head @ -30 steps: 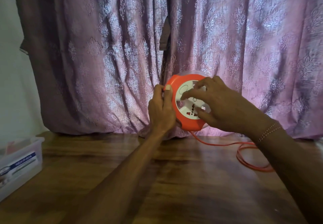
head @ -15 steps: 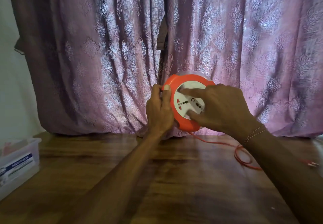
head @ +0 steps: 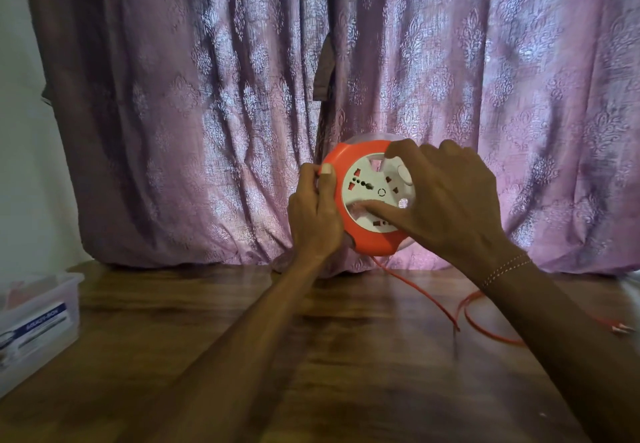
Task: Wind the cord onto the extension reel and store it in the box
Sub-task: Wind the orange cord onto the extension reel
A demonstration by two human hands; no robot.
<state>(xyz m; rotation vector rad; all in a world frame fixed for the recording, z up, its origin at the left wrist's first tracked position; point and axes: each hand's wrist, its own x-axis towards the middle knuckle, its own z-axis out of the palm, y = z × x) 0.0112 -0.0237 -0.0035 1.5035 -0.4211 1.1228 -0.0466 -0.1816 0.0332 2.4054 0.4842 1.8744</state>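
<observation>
A round orange extension reel [head: 367, 242] with a white socket face is held upright above the wooden table [head: 311, 356]. My left hand [head: 313, 214] grips its left rim, thumb on the orange edge. Spread over the white face, my right hand [head: 446, 200] has its thumb and fingertips pressed into the disc. An orange cord [head: 446, 314] drops from the reel's underside and lies looped on the table at the right, its plug end [head: 620, 327] near the right edge. A clear plastic box [head: 38, 318] with a blue label stands at the far left.
A purple patterned curtain [head: 207, 113] hangs right behind the reel, down to the table's back edge. A pale wall [head: 20, 131] shows at the left. Bare wood lies between the box and my arms.
My right hand has turned the white socket face round, its fingers shifting from the lower right to the top and bottom of the disc. The loose cord loop has shrunk and shifted.
</observation>
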